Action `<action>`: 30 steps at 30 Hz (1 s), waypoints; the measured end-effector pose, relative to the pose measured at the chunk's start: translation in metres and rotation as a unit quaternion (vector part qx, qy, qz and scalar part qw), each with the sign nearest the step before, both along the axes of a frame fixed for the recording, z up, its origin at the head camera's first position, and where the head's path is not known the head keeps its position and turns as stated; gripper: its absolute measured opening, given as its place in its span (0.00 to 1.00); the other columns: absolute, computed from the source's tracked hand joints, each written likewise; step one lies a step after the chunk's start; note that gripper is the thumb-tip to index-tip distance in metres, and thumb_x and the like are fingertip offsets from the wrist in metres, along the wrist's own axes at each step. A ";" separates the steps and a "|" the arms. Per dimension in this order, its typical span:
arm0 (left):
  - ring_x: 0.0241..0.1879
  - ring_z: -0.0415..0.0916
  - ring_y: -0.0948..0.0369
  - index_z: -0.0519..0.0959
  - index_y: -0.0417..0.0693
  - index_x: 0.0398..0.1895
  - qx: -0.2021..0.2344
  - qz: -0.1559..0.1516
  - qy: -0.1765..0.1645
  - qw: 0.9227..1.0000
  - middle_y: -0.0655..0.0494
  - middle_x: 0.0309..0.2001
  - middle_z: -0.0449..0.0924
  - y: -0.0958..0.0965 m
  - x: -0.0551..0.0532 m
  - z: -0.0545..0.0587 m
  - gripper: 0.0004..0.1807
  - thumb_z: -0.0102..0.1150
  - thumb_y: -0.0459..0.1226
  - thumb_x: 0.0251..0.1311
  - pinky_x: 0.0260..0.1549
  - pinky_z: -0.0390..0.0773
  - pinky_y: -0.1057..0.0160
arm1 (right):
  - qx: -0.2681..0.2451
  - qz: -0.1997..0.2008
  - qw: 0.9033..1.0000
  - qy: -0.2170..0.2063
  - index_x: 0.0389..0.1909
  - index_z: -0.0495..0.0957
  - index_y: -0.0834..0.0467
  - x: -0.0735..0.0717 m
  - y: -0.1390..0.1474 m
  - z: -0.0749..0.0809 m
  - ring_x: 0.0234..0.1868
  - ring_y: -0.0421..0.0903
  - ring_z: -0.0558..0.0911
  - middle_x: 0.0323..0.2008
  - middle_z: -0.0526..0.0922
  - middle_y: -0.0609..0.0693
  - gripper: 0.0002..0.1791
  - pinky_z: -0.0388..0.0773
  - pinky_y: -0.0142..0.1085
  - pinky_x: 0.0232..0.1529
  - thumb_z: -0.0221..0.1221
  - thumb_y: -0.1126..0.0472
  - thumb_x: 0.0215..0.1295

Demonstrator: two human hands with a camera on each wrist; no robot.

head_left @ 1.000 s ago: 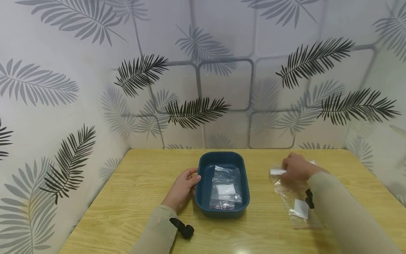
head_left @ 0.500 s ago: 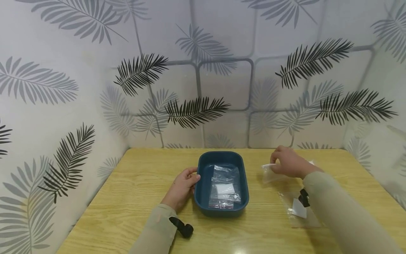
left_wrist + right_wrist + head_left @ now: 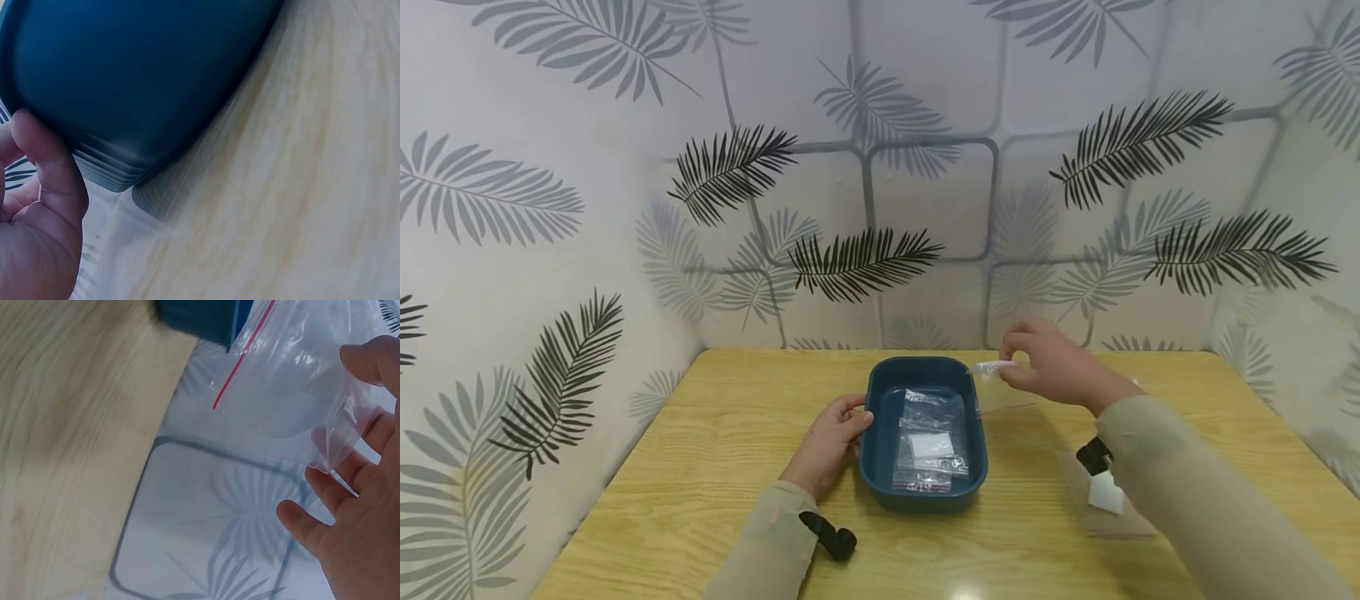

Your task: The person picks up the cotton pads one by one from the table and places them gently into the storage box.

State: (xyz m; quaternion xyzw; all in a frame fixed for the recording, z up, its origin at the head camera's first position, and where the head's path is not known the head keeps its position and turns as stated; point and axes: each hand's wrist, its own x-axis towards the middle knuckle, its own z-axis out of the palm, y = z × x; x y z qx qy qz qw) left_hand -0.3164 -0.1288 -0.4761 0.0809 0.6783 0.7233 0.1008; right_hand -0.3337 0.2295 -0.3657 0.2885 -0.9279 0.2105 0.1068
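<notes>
A dark blue rectangular bin stands on the table. My left hand holds it at its left side, thumb at the rim and the fingers along the outer wall; the left wrist view shows the thumb against the blue wall. My right hand pinches the end of a clear zip bag, which hangs at the bin's far right rim. A red zip line runs across this bag in the right wrist view. Inside the bin lie clear bags, with a white rectangle showing among them.
Another clear bag with a white square lies on the table, partly under my right forearm. The wooden table ends at a leaf-patterned wall behind. Black wrist mounts sit on both sleeves.
My right hand has lifted a zip bag off the right side of the table and carried it left to the bin's rim. The left hand and the bin have stayed in place.
</notes>
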 end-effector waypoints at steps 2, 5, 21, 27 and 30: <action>0.32 0.72 0.59 0.69 0.39 0.69 -0.002 0.002 0.001 1.000 0.50 0.39 0.75 0.000 0.000 0.000 0.23 0.55 0.36 0.75 0.31 0.74 0.66 | 0.001 0.006 1.000 0.001 0.33 0.79 0.49 0.000 -0.008 0.002 0.52 0.54 0.72 0.48 0.76 0.51 0.05 0.69 0.54 0.55 0.66 0.56 0.64; 0.32 0.72 0.60 0.69 0.40 0.68 -0.002 0.005 0.001 1.000 0.50 0.39 0.75 0.000 -0.001 -0.001 0.22 0.55 0.36 0.75 0.31 0.74 0.66 | 0.005 0.011 1.000 0.008 0.33 0.79 0.48 -0.002 -0.021 0.004 0.51 0.52 0.72 0.47 0.76 0.50 0.04 0.69 0.52 0.55 0.66 0.55 0.63; 0.27 0.70 0.61 0.69 0.39 0.69 0.008 0.007 -0.002 1.000 0.47 0.40 0.75 0.001 -0.001 -0.007 0.23 0.55 0.35 0.74 0.27 0.73 0.66 | 0.018 0.030 0.999 -0.026 0.35 0.81 0.49 0.001 -0.075 -0.003 0.54 0.54 0.70 0.51 0.73 0.52 0.06 0.68 0.52 0.57 0.68 0.54 0.61; 0.27 0.69 0.61 0.69 0.37 0.69 0.005 0.002 0.002 1.000 0.49 0.38 0.74 0.003 -0.001 -0.005 0.23 0.55 0.34 0.74 0.26 0.72 0.67 | 0.029 0.023 0.998 -0.058 0.39 0.82 0.49 0.003 -0.072 -0.009 0.60 0.58 0.69 0.58 0.72 0.55 0.08 0.68 0.55 0.60 0.68 0.52 0.63; 0.27 0.69 0.61 0.69 0.38 0.69 0.006 0.003 0.000 1.000 0.48 0.39 0.74 0.003 -0.002 -0.004 0.23 0.55 0.35 0.74 0.26 0.72 0.67 | 0.028 0.014 0.997 -0.067 0.39 0.81 0.48 0.004 -0.069 -0.009 0.62 0.58 0.67 0.60 0.71 0.55 0.08 0.68 0.55 0.61 0.68 0.52 0.63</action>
